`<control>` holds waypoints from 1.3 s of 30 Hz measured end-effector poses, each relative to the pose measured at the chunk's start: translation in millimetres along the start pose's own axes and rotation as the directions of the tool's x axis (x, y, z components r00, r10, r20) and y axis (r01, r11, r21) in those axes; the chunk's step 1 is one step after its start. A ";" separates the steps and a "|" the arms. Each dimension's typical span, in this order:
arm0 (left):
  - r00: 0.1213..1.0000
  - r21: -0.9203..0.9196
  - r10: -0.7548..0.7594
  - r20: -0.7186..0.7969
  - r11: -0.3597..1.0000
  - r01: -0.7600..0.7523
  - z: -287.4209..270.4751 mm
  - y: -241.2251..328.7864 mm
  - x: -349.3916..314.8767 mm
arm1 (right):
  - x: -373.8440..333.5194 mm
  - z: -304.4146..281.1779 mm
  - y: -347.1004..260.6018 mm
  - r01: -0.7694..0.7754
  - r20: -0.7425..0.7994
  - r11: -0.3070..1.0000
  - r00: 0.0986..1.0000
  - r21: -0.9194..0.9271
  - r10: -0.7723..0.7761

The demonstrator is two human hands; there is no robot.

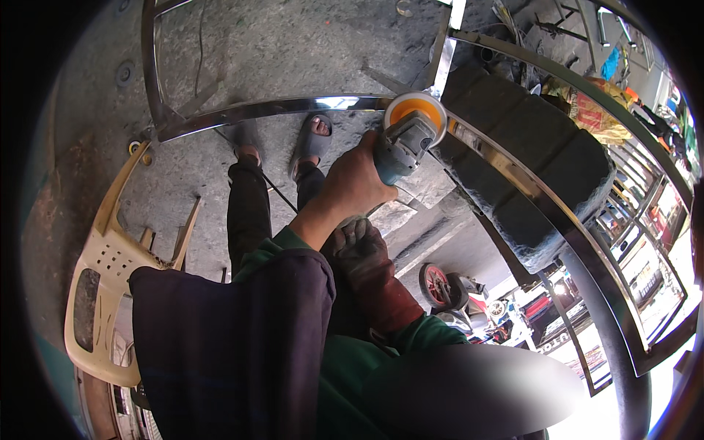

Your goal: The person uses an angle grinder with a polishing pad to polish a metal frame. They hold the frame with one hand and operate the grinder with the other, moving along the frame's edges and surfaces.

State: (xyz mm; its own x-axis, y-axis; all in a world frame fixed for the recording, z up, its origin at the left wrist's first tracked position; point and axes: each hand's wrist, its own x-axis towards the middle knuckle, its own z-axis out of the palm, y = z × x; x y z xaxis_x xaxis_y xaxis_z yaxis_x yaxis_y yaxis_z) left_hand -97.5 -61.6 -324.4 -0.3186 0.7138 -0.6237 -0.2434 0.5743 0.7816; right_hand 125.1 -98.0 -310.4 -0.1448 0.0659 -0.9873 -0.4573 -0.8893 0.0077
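An angle grinder (400, 155) with an orange-and-white disc (416, 114) is in my hands. My left hand (353, 182), bare, is closed round its body just behind the head. Lower down, my right hand (359, 246), in a worn glove with a red cuff, has its fingers curled in line with the tool's rear end; the grip itself is mostly hidden. The disc overlaps a curved, shiny bar of a metal frame (286, 110), close to a joint with another bar. Whether disc and metal touch, I cannot tell.
A beige plastic chair (110, 264) lies tipped at the left. Under the frame's right part sits a big dark block (524, 154). A vehicle with a red-rimmed wheel (435, 284) stands lower right. A thin cord (279, 192) runs past my sandalled feet on the concrete floor (257, 51).
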 end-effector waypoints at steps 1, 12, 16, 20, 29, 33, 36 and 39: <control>0.999 0.032 -0.036 -0.009 0.999 0.036 -1.6 2.1 0.3 | 2.3 -3.3 0.5 -0.006 0.092 1.000 0.996 0.019 0.005; 0.996 0.347 -0.050 -0.074 0.935 0.073 15.8 4.6 -2.5 | 9.4 -16.6 -4.3 -0.063 0.239 0.997 0.970 0.040 0.052; 0.996 0.359 -0.080 -0.044 0.929 0.090 31.9 5.0 -9.7 | 17.1 -24.0 -10.1 -0.136 0.460 0.990 0.882 0.047 0.099; 0.968 0.293 -0.104 -0.227 0.941 0.170 34.5 8.0 -10.4 | 7.1 -34.3 -13.9 -0.031 0.207 1.000 0.978 -0.002 0.030; 0.983 0.333 -0.095 -0.160 0.932 0.144 30.0 11.5 -11.2 | 1.1 -24.7 -9.8 -0.003 0.350 1.000 0.937 -0.027 0.012; 0.977 0.256 -0.045 -0.209 0.962 0.099 28.5 9.4 -14.7 | 0.9 -19.8 -11.7 0.027 0.220 0.999 0.975 -0.022 -0.022; 0.977 0.271 0.052 -0.204 0.962 0.006 20.5 8.3 -18.9 | 2.7 -13.5 -11.3 -0.010 0.066 0.998 0.998 0.060 0.006; 0.983 0.243 0.091 -0.161 0.969 -0.050 12.1 11.8 -19.6 | 3.6 -6.7 -11.4 0.002 -0.126 0.988 0.992 0.154 0.018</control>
State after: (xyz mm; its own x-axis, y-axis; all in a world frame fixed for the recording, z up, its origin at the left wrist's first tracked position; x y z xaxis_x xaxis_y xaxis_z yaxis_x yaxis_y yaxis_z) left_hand -83.0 -64.0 -303.1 -0.4830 0.6893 -0.5400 0.0025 0.6178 0.7864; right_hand 135.7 -90.7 -315.1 -0.0414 -0.0075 -0.9991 -0.5872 -0.8088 0.0305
